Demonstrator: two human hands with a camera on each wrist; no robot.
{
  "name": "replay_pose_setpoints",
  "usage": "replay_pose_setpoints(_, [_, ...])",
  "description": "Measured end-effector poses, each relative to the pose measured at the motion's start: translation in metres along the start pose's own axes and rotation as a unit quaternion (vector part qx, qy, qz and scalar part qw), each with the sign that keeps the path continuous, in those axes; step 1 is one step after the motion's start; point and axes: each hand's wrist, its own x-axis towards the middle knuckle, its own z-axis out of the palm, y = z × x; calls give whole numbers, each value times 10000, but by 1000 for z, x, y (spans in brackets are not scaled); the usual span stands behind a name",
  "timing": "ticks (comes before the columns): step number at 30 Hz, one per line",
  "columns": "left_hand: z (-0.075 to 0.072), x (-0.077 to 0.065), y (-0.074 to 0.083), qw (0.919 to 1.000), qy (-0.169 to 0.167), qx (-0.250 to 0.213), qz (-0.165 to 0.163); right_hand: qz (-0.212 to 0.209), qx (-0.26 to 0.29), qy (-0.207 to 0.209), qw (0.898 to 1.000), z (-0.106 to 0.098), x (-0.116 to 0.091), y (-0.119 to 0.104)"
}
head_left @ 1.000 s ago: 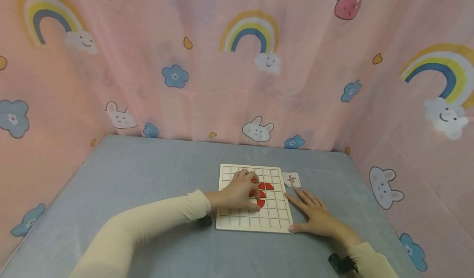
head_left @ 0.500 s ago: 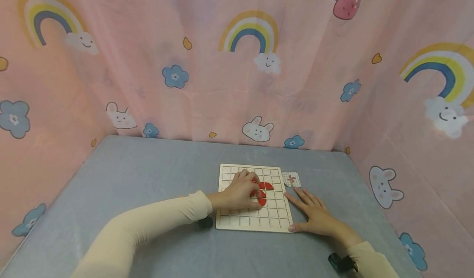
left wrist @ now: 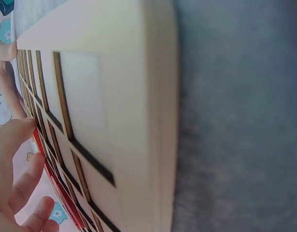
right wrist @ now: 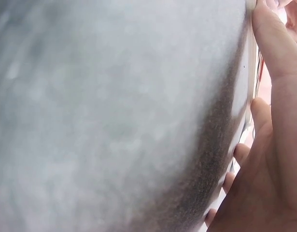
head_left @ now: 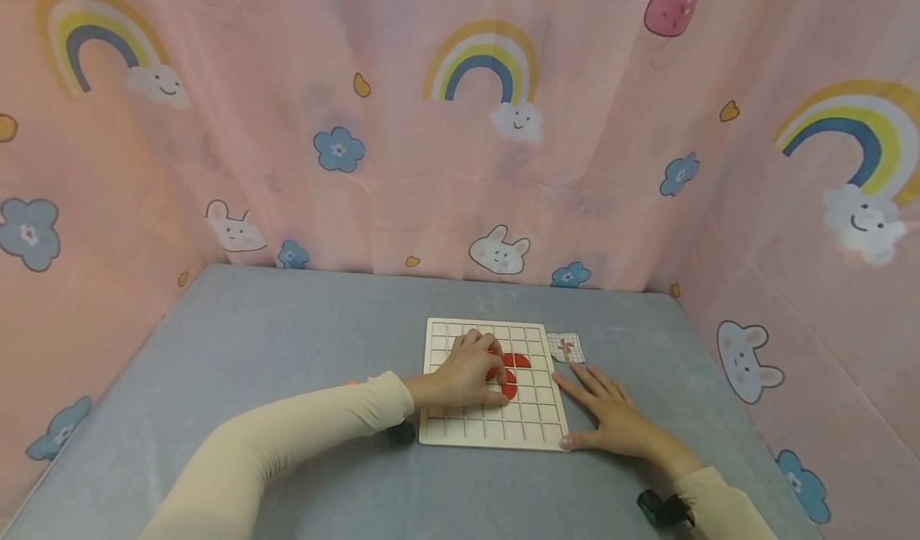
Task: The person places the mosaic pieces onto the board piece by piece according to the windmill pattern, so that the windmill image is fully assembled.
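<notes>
A pale wooden board marked with a square grid lies on the table. Several flat red pieces with curved edges sit in its middle squares, partly hidden under my left hand. That hand is over the board with bent fingers, its thumb and a fingertip on a red piece nearest the front. In the left wrist view, the thumb touches the board right at the red. My right hand lies spread at the board's right edge, thumb at the front corner and forefinger further up the side.
A small card with a gridded picture lies just right of the board. Something small and orange peeks out behind the left sleeve. A grey cloth covers the table; a pink patterned curtain hangs around it.
The front red piece has shifted slightly under my left thumb and now sits flush with the red piece behind it. An orange bit has come into view behind the left sleeve. My right hand stays put.
</notes>
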Motion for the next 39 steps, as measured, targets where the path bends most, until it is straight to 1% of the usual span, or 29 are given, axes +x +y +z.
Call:
replay_pose_setpoints(2, [-1, 0, 1, 10000, 4, 4, -35, 32, 22, -17, 10000, 0, 0, 0])
replay_pose_setpoints(9, [3, 1, -1, 10000, 70, 0, -71, 39, 75, -1, 10000, -1, 0, 3])
replay_pose_setpoints(13, [3, 2, 0, 9999, 54, -139, -36, 10, 87, -3, 10000, -2, -1, 2])
replay_pose_setpoints(21, [4, 4, 3, 9999, -62, -143, 9, 23, 44, 8, 10000, -1, 0, 3])
replay_pose_setpoints(32, [4, 4, 5, 9998, -109, -136, -72, 23, 95, -2, 10000, 0, 0, 4])
replay_pose_setpoints(39, [6, 5, 3, 9998, -90, -105, -126, 23, 116, -13, 9999, -2, -1, 3])
